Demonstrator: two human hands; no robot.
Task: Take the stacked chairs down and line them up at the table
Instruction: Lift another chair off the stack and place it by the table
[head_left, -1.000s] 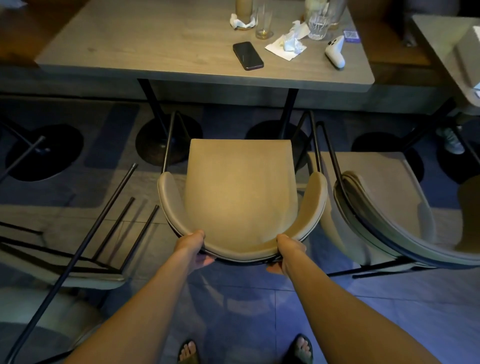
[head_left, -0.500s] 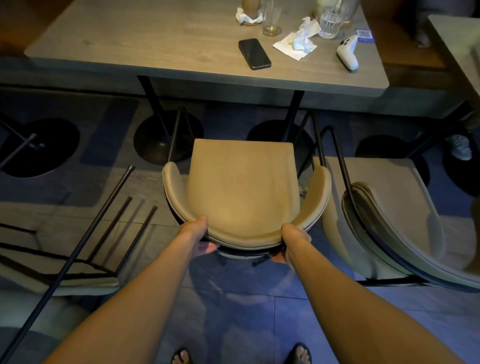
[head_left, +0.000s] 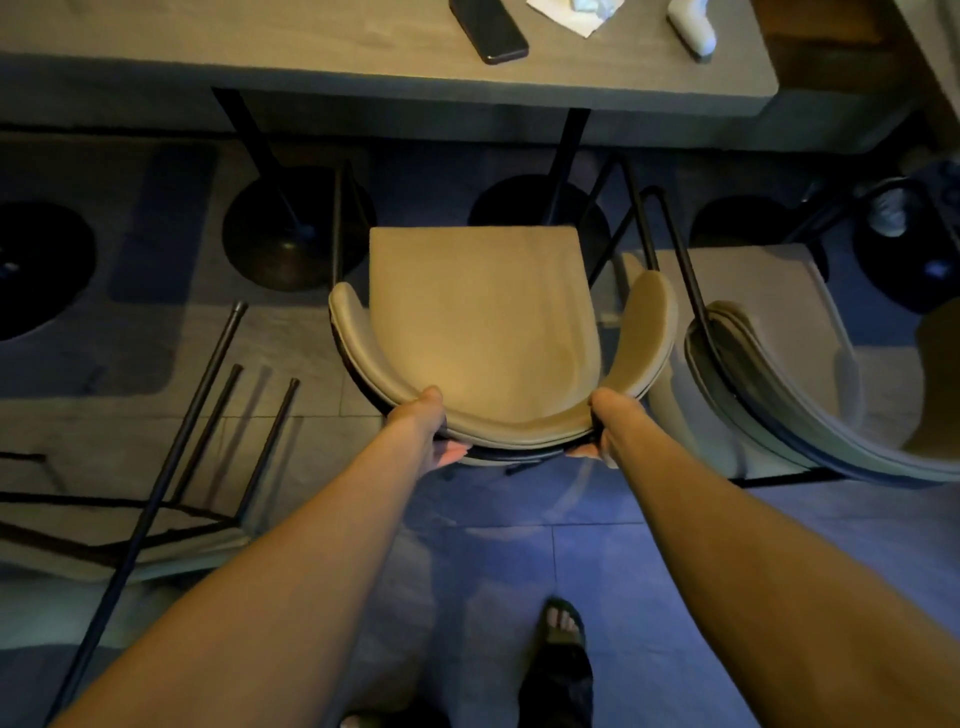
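Note:
A beige upholstered chair (head_left: 483, 317) with a curved backrest stands upright in front of me, its seat facing the grey table (head_left: 260, 47). My left hand (head_left: 434, 431) grips the backrest's lower left curve and my right hand (head_left: 602, 436) grips its lower right curve. To the right stands a second beige chair (head_left: 769, 364) with another one stacked on it. On the left an upturned chair (head_left: 156, 525) lies with its thin black legs pointing up.
A black phone (head_left: 488, 28), a white napkin (head_left: 576, 13) and a white controller (head_left: 691, 26) lie on the table. Round black table bases (head_left: 291, 228) and black posts stand under it. My sandalled foot (head_left: 563, 654) is on the tiled floor.
The chair has moved forward towards the table while both hands keep hold of its backrest. I have stepped closer, so the table's edge is nearer.

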